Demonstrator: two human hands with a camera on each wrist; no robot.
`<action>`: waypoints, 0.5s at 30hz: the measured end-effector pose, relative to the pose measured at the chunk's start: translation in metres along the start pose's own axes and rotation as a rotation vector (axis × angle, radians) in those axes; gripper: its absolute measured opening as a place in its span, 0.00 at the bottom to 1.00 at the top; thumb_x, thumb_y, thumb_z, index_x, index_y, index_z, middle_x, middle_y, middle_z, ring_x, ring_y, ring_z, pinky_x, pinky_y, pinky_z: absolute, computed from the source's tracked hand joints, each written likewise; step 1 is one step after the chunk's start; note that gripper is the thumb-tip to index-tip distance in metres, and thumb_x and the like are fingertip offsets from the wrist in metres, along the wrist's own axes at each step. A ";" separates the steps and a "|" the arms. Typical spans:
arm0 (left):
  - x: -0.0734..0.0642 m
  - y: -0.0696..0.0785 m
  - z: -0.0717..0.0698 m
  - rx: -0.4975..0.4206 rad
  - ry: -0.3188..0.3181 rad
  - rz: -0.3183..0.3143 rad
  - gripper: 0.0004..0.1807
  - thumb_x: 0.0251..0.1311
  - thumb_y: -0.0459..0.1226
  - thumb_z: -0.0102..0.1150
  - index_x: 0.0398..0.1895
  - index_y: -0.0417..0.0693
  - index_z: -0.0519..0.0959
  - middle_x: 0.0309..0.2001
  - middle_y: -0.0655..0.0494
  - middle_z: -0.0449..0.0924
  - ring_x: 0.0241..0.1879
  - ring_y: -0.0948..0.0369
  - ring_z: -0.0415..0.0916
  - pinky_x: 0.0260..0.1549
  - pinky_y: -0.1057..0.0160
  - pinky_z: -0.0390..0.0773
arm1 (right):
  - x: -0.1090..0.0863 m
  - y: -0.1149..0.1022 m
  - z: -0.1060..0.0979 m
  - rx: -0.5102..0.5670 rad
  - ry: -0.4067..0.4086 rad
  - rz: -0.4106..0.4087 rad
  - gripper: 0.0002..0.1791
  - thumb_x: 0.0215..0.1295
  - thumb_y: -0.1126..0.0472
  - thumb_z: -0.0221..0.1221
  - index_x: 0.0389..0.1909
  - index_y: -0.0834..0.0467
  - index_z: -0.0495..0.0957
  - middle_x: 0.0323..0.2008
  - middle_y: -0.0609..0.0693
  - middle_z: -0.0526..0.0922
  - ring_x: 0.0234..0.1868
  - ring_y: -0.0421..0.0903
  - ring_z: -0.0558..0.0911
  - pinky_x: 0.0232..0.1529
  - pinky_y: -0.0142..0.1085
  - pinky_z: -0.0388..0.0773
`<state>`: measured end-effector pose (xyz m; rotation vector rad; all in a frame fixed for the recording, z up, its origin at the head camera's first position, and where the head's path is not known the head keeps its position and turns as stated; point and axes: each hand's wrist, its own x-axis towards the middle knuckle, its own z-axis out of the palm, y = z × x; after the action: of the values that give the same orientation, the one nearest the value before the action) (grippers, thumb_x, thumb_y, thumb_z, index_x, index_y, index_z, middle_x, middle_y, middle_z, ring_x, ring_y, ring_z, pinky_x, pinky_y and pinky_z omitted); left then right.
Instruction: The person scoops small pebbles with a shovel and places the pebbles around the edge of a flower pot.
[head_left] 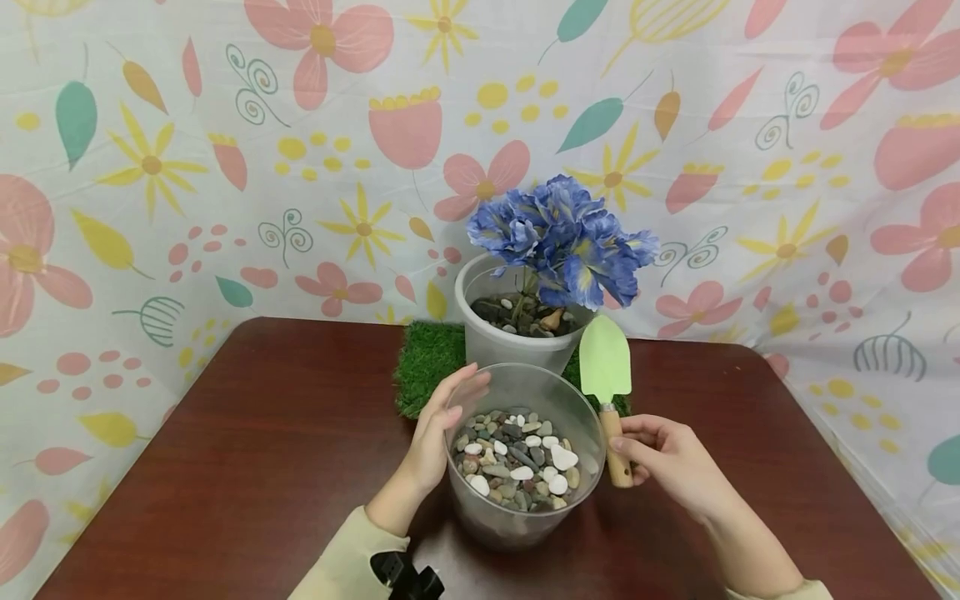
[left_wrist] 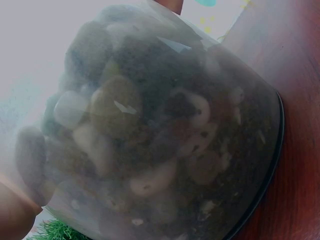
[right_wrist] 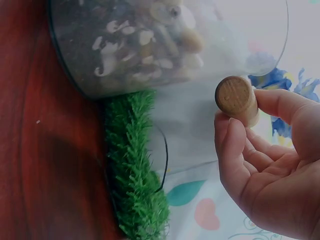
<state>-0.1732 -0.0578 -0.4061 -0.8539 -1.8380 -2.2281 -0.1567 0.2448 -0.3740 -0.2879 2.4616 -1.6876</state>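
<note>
A clear plastic tub (head_left: 517, 525) stands on the table, with grey, brown and white pebbles (head_left: 525, 462) inside. My left hand (head_left: 431, 442) holds the tub's left side near the rim, its fingertips showing through the clear wall. In the left wrist view the tub's side (left_wrist: 150, 150) fills most of the picture, pebbles pressed against it. To the right of the tub, my right hand (head_left: 667, 458) pinches a garden trowel by its wooden handle (head_left: 617, 450). The trowel's light green blade (head_left: 606, 358) points up and away. Seen from the right wrist, the handle's round end (right_wrist: 235, 97) faces the camera.
Behind the tub, a white pot (head_left: 517, 350) with blue flowers (head_left: 566, 237) and stones (head_left: 487, 312) stands on a green artificial grass mat (head_left: 427, 367). The dark red-brown table (head_left: 300, 467) ends at a flower-patterned cloth (head_left: 360, 150).
</note>
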 end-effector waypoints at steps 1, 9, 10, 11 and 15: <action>0.000 0.000 0.000 -0.001 0.001 0.002 0.32 0.63 0.37 0.32 0.69 0.29 0.52 0.64 0.26 0.61 0.64 0.41 0.64 0.63 0.36 0.58 | -0.001 0.001 0.000 0.001 0.000 0.002 0.20 0.62 0.64 0.58 0.48 0.76 0.73 0.28 0.46 0.83 0.24 0.39 0.80 0.22 0.36 0.80; 0.002 0.001 0.001 -0.001 0.008 0.000 0.31 0.62 0.36 0.32 0.69 0.30 0.53 0.64 0.26 0.62 0.64 0.38 0.63 0.63 0.36 0.59 | -0.006 0.010 -0.002 -0.005 -0.020 0.050 0.20 0.61 0.64 0.58 0.48 0.77 0.73 0.28 0.49 0.84 0.24 0.39 0.80 0.23 0.36 0.81; 0.001 0.002 0.001 -0.003 0.010 -0.003 0.31 0.62 0.36 0.32 0.69 0.30 0.53 0.64 0.26 0.62 0.64 0.37 0.62 0.63 0.36 0.58 | -0.006 0.011 -0.002 -0.007 -0.023 0.063 0.20 0.61 0.64 0.58 0.48 0.77 0.73 0.28 0.50 0.84 0.24 0.39 0.80 0.24 0.36 0.81; 0.001 0.002 0.001 -0.003 0.010 -0.005 0.31 0.62 0.36 0.32 0.69 0.30 0.53 0.64 0.27 0.62 0.64 0.37 0.62 0.63 0.36 0.58 | -0.007 0.013 -0.002 -0.009 -0.029 0.074 0.21 0.61 0.64 0.58 0.48 0.77 0.73 0.28 0.50 0.84 0.25 0.39 0.81 0.24 0.36 0.81; 0.001 0.002 0.001 -0.005 0.011 -0.007 0.32 0.62 0.36 0.32 0.69 0.29 0.53 0.64 0.26 0.62 0.63 0.37 0.62 0.63 0.35 0.58 | -0.010 0.019 -0.002 -0.015 -0.048 0.101 0.21 0.62 0.63 0.58 0.49 0.77 0.72 0.30 0.50 0.84 0.27 0.39 0.81 0.25 0.37 0.81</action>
<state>-0.1729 -0.0571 -0.4036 -0.8352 -1.8340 -2.2377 -0.1493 0.2558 -0.3910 -0.2002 2.4127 -1.6035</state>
